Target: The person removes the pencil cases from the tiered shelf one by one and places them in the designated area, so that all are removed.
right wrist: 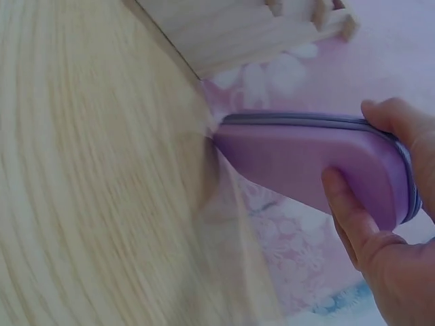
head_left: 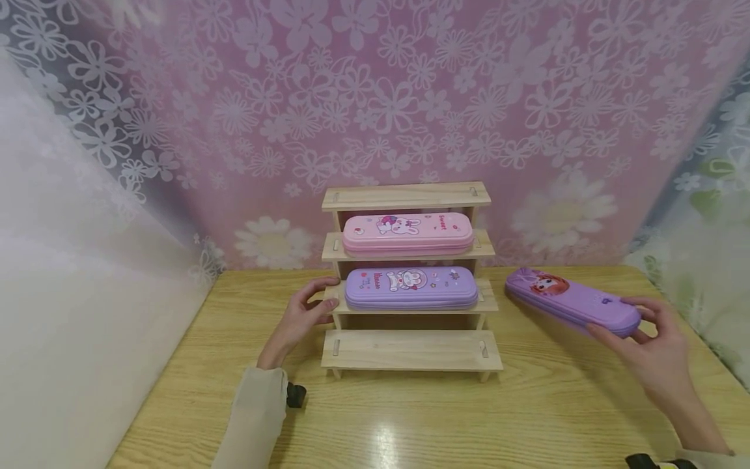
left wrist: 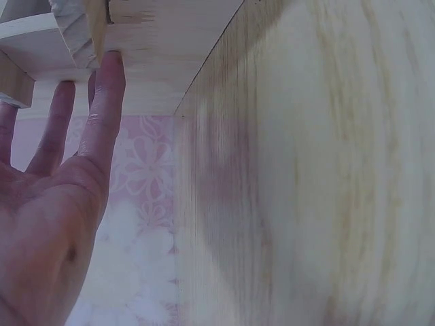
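A wooden stepped display shelf (head_left: 410,352) stands on the table. My left hand (head_left: 301,312) holds its left side at the second step from the bottom; in the left wrist view the fingers (left wrist: 102,129) reach along the side panel. My right hand (head_left: 662,342) grips the right end of a purple pencil case (head_left: 571,303) with a red-haired cartoon figure, held right of the shelf. The right wrist view shows the plain purple underside and dark zip of this case (right wrist: 299,153). A lilac rabbit pencil case (head_left: 411,288) and, one step higher, a pink rabbit pencil case (head_left: 408,233) lie on the shelf.
The wood-grain table (head_left: 193,391) extends around the shelf. Behind it hangs a pink curtain (head_left: 375,98) with white flowers, and pale sheets (head_left: 70,260) close in the sides. The shelf's top step (head_left: 404,195) and bottom step carry no case.
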{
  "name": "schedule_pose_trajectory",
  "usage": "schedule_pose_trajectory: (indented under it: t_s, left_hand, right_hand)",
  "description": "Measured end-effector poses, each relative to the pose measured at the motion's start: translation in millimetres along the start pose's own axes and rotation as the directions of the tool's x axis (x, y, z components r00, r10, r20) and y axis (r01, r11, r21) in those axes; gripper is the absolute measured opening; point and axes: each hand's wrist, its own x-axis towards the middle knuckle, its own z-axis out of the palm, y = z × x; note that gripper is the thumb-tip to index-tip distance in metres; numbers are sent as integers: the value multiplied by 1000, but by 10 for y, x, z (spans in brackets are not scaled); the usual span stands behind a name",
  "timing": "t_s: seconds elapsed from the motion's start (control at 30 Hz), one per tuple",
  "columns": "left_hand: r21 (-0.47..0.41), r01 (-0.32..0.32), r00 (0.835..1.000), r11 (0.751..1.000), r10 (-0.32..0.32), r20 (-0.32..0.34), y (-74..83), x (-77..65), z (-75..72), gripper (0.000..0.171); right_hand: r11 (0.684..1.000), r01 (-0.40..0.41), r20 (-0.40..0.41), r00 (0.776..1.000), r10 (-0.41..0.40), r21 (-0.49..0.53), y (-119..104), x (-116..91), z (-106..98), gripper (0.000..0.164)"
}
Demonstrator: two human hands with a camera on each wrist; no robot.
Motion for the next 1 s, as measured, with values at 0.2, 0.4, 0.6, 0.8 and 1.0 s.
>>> schedule_pose_trajectory:
  t_s: [0.2,0.4,0.6,0.8,1.0]
  left_hand:
    - [14,4,1000,1000,-4,-5,4,5,11,42]
    - [21,-1,1000,1000,2,-8,-2,3,11,41]
    - [36,-14,1000,999,14,-6,-18,-4,6,41]
    - [25,-12,1000,1000,12,-8,3,-16,18,42]
    - [25,-7,1000,1000,7,-14,14,-20,21,41]
  right_hand:
    - [999,-22,47,999,24,-46,49,17,69,54]
    - [960,-38,152,985,82,-276,63,17,95,54]
    - [849,-19,196,970,143,-527,97,-4,140,66]
    - [700,27,210,962,177,-713,141,-26,215,81]
    - [615,68,231,954,191,-786,188,-25,243,84]
